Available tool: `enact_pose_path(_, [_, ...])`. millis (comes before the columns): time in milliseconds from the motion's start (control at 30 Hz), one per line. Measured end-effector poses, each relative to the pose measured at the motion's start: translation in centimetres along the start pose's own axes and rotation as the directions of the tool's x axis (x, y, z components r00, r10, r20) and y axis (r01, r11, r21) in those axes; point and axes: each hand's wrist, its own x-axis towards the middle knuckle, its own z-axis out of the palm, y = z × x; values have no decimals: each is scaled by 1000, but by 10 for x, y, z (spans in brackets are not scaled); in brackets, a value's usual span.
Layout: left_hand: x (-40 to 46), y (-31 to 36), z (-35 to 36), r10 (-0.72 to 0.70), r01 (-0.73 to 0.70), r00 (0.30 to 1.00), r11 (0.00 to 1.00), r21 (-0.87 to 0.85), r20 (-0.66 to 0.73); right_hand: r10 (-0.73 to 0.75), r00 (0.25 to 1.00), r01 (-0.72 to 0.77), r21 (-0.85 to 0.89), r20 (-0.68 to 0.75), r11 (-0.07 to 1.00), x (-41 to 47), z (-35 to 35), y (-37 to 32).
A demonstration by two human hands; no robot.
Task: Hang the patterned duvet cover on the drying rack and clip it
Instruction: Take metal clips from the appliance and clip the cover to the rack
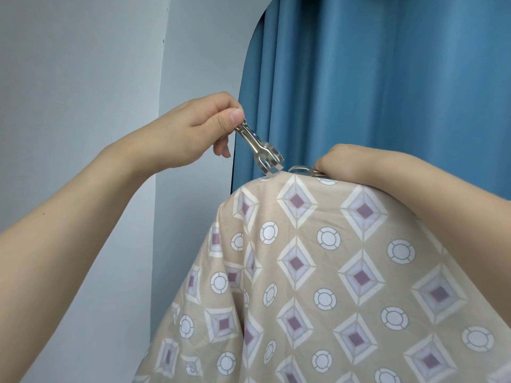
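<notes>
The patterned duvet cover [326, 272] is already draped over the top of the drying rack, whose rail is hidden under the cloth, and it falls toward the near side in broad folds, beige with lilac diamonds and white rings. It looks like light, thin cotton: soft, limp, with no stiffness of its own, so it will probably slide off a smooth rail if its weight hangs unevenly. The sensible place to take hold is the ridge where the fabric crosses the rail, since that is the only line where cloth and support meet. Just above that ridge, toward its left end, a metal clip [258, 146] is tilted with its jaws pointing down and right, spread apart and very near the fabric; whether they touch it I cannot tell. The left hand [199, 131] pinches the clip's handle ends between thumb and forefinger, the other fingers curled loosely below. The right hand [348, 161] rests on the ridge just to the right, fingers curled down over the far side, apparently gripping cloth and rail together to keep them steady; its fingertips are hidden. A second metal ring or clip [302, 170] shows beside it. Behind hangs a blue curtain [387, 78], with a pale wall [77, 78] on the left.
</notes>
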Motion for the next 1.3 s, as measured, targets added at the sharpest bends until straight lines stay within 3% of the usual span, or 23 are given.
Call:
enact_pose_path(333, [2, 5, 22, -34, 12, 978, 994, 104, 206, 96, 995, -99, 167, 31, 981, 0, 1, 0])
enact_pose_path(467, [-2, 3, 23, -60, 58, 967, 998, 15, 249, 116, 993, -121, 229, 36, 966, -2, 3, 1])
enact_pose_path(600, [-6, 13, 21, -36, 71, 970, 988, -135, 242, 185, 982, -155, 419, -32, 895, -4, 4, 5])
enact_pose_path(667, [-10, 17, 23, -41, 78, 977, 982, -171, 207, 234, 971, -166, 589, -40, 791, -8, 0, 4])
enact_pose_path(767, [-16, 18, 25, -52, 68, 996, 975, -211, 78, 237, 960, -39, 772, -146, 634, -12, -5, 1])
enact_pose_path(867, [-26, 17, 27, -76, 48, 989, 975, -218, -126, 226, 934, 134, 860, -275, 492, -21, -11, 2])
enact_pose_path(1000, [-41, 21, 29, -122, 60, 943, 978, -201, -311, 173, 932, 269, 927, -319, 262, -31, -12, 1])
enact_pose_path(1067, [-45, 25, 31, -125, 73, 931, 984, -160, -344, 146, 918, 344, 924, -368, 169, -31, -10, 0])
enact_pose_path(1167, [-44, 32, 33, -117, 101, 934, 993, -65, -338, 172, 901, 383, 916, -399, 123, -29, -11, 0])
enact_pose_path(1300, [-40, 45, 37, -176, 142, 960, 976, -163, -219, 131, 923, 376, 922, -363, -90, -31, -17, -4])
